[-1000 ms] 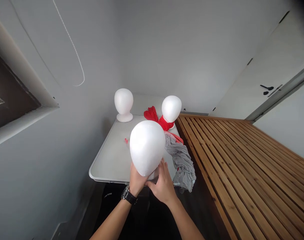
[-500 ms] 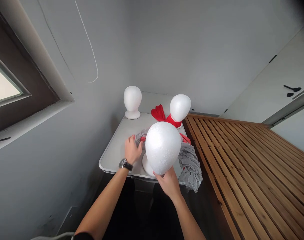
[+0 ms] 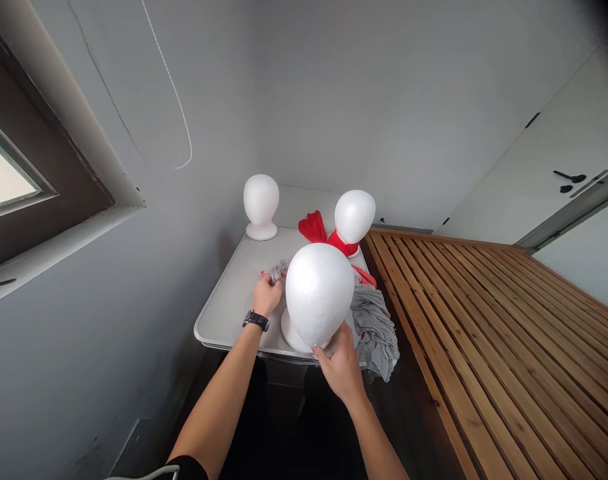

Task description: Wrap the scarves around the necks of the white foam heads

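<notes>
A white foam mannequin head (image 3: 319, 293) stands on its round base near the table's front edge. My right hand (image 3: 340, 363) is closed at its neck, thumb in front and the other fingers partly hidden behind. To the left of the head, my left hand (image 3: 267, 295), with a watch on the wrist, pinches the end of a grey scarf (image 3: 375, 327) with red parts. The scarf passes behind the head, and its crumpled grey length lies at the table's right edge, hanging slightly over.
At the back left of the white table (image 3: 219, 313) stands another foam head (image 3: 261, 205). A third foam head (image 3: 355, 217) leans at the back right, with a red scarf (image 3: 313, 227) around its neck. A slatted wooden bed base (image 3: 474, 320) adjoins the right side.
My left hand has closed from loosely spread fingers onto the scarf's end. My right hand stays at the neck of the front head. The view has shifted slightly.
</notes>
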